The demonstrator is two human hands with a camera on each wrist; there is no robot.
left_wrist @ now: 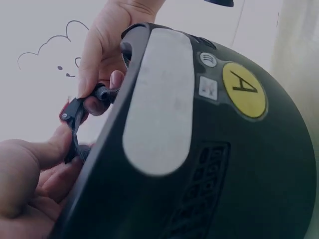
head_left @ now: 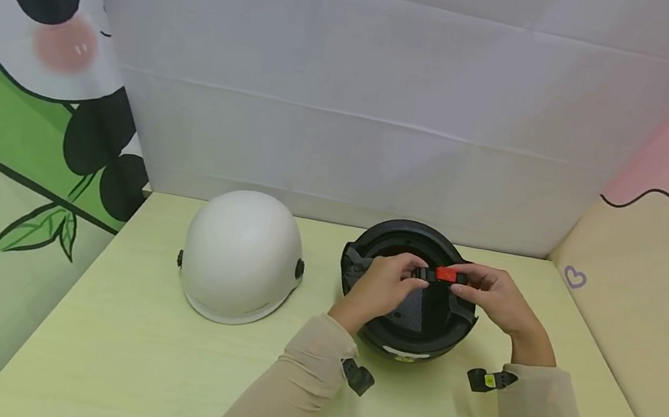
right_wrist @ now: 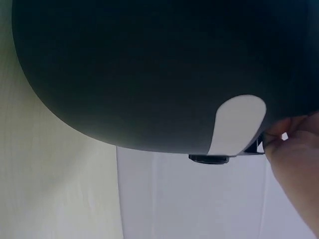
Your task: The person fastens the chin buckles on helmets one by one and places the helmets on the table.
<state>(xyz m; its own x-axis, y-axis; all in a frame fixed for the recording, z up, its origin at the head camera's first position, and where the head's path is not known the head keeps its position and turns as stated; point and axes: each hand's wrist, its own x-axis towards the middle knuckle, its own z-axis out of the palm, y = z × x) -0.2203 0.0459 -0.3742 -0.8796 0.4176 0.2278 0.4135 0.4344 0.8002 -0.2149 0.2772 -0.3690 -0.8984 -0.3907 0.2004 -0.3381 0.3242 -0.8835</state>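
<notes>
A black helmet (head_left: pixel 412 339) lies upside down on the table, its hollow inside facing up. Across its opening runs the chin strap with a black-and-red buckle (head_left: pixel 446 274), held up between both hands. My left hand (head_left: pixel 385 283) pinches the black end of the buckle and strap between thumb and fingers. From the other side, my right hand (head_left: pixel 496 294) pinches the end beside the red part. The black and red parts meet; whether they are latched I cannot tell. In the left wrist view, the helmet shell (left_wrist: pixel 249 164) shows a yellow "A" sticker (left_wrist: pixel 245 90).
A white helmet (head_left: pixel 243 256) stands dome up to the left of the black one, with dark round knobs on its sides. The pale wooden table (head_left: pixel 148 369) meets a white cloth wall (head_left: pixel 360 95) behind. Cartoon-printed walls flank both sides.
</notes>
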